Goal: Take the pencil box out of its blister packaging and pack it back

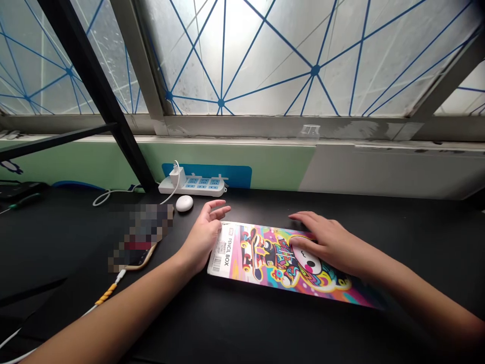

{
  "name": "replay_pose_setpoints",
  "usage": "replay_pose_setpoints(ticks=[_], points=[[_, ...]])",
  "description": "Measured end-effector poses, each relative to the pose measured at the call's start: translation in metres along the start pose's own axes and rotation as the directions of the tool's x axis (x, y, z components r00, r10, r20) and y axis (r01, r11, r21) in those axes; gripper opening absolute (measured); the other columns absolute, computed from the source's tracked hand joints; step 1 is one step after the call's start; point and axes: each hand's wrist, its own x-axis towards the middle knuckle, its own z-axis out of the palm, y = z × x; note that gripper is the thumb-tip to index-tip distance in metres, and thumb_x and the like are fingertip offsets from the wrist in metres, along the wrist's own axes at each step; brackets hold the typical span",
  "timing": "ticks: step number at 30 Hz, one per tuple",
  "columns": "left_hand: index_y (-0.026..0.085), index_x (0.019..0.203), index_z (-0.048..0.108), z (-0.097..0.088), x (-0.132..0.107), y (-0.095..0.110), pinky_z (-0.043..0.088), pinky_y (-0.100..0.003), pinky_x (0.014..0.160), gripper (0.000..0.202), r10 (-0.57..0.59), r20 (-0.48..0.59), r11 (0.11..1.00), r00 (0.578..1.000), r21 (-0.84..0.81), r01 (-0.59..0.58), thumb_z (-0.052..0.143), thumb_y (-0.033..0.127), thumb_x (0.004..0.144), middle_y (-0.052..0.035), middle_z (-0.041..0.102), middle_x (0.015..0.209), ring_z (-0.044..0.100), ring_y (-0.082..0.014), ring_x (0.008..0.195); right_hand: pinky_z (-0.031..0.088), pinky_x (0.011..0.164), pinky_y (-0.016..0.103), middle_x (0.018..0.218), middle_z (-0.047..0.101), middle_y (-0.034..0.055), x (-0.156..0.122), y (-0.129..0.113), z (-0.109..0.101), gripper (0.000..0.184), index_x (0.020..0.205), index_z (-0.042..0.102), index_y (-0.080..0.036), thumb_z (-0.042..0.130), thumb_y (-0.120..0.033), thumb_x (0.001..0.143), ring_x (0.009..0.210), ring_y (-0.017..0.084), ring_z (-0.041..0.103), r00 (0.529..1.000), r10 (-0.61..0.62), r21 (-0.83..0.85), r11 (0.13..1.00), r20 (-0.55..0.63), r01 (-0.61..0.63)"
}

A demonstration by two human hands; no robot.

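A flat pencil box [273, 263] with a colourful skateboard cartoon print and a white barcode label lies on the black desk [242, 323], tilted across the space before me. My right hand [326, 242] rests palm down on its right part, with nothing gripped. My left hand [204, 235] is raised and open at the box's left end, its heel at or very near the edge. A white oval object [184, 203], possibly a mouse, lies just beyond my left fingers.
A white power strip [193, 186] with a plugged-in charger stands against the green wall panel [242, 162]. A pixelated patch hides an object [140, 237] with a cable at left. A screwdriver [25, 200] lies at far left, and a clear cup [308, 131] sits on the window ledge.
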Motion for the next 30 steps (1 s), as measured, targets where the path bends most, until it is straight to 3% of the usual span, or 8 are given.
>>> replay_pose_setpoints(ticks=[2,4,8,12,17,23,27,30], points=[[0.027,0.123,0.057,0.001,0.001,0.000,0.056,-0.026,0.072,0.058,0.003,0.007,1.000,1.000,-0.002,-0.003,0.052,0.001,0.072,-0.0086,0.065,0.131,0.063,-0.0229,0.116,0.045,0.102,0.053,0.138,0.063,0.0144,-0.004,0.022,0.000,0.068,0.131,0.060,-0.022,0.042,-0.075,0.092,0.124,0.037,0.059,0.995,0.088,0.028,0.996,-0.052,-0.087],[0.028,0.126,0.058,0.001,0.003,0.001,0.058,-0.028,0.074,0.055,-0.014,0.002,1.000,1.000,-0.005,0.014,0.057,0.004,0.077,-0.0093,0.066,0.129,0.065,-0.0240,0.115,0.047,0.098,0.051,0.130,0.067,0.0143,-0.005,0.032,0.000,0.064,0.122,0.064,-0.022,0.044,-0.074,0.091,0.118,0.036,0.061,0.990,0.109,0.043,0.993,-0.089,-0.105],[0.030,0.131,0.057,0.003,0.006,0.002,0.059,-0.028,0.068,0.054,-0.047,-0.035,0.999,0.998,0.003,0.047,0.062,0.007,0.082,-0.0096,0.065,0.129,0.071,-0.0212,0.099,0.049,0.091,0.046,0.118,0.070,0.0115,-0.006,0.019,0.001,0.053,0.111,0.066,-0.023,0.046,-0.069,0.095,0.106,0.031,0.064,0.997,-0.015,0.065,0.998,-0.078,0.020],[0.025,0.125,0.059,0.002,0.008,0.003,0.057,-0.026,0.059,0.040,-0.086,-0.070,0.992,0.994,0.087,0.092,0.062,0.012,0.087,-0.0112,0.064,0.131,0.070,-0.0140,0.073,0.048,0.084,0.044,0.100,0.071,0.0084,-0.012,0.000,0.001,0.048,0.094,0.067,-0.024,0.044,-0.066,0.098,0.089,0.027,0.064,0.996,-0.081,0.062,0.995,-0.045,0.084],[0.020,0.115,0.062,0.000,0.012,0.002,0.057,-0.025,0.059,0.026,-0.091,-0.056,0.985,0.994,0.139,0.098,0.064,0.018,0.089,-0.0118,0.065,0.131,0.069,-0.0131,0.071,0.046,0.070,0.038,0.089,0.069,0.0076,-0.014,-0.001,0.002,0.047,0.086,0.062,-0.023,0.043,-0.065,0.098,0.080,0.025,0.061,0.996,-0.077,0.049,0.996,-0.052,0.079],[0.019,0.108,0.064,0.001,0.010,0.002,0.054,-0.025,0.057,0.020,-0.062,-0.048,0.984,0.997,0.164,0.069,0.066,0.027,0.090,-0.0098,0.069,0.120,0.066,-0.0125,0.065,0.046,0.071,0.037,0.088,0.068,0.0071,-0.014,0.001,0.003,0.045,0.084,0.061,-0.023,0.046,-0.063,0.098,0.079,0.023,0.060,0.984,-0.114,0.014,0.993,-0.134,0.116],[0.021,0.104,0.065,0.001,0.007,0.000,0.054,-0.027,0.058,0.028,-0.014,-0.028,0.988,1.000,0.156,0.019,0.068,0.046,0.090,-0.0053,0.072,0.105,0.066,-0.0147,0.065,0.046,0.069,0.036,0.085,0.066,0.0065,-0.016,0.002,0.002,0.045,0.084,0.062,-0.022,0.050,-0.064,0.096,0.075,0.022,0.058,0.945,-0.175,-0.052,0.985,-0.276,0.167],[0.022,0.102,0.065,0.000,0.004,-0.002,0.050,-0.026,0.056,0.041,0.083,0.009,0.974,0.997,0.213,-0.083,0.059,0.062,0.093,-0.0007,0.068,0.080,0.062,-0.0155,0.061,0.047,0.068,0.036,0.083,0.065,0.0068,-0.020,0.001,-0.001,0.044,0.084,0.062,-0.023,0.051,-0.064,0.097,0.072,0.022,0.057,0.870,-0.251,-0.141,0.967,-0.425,0.210]])
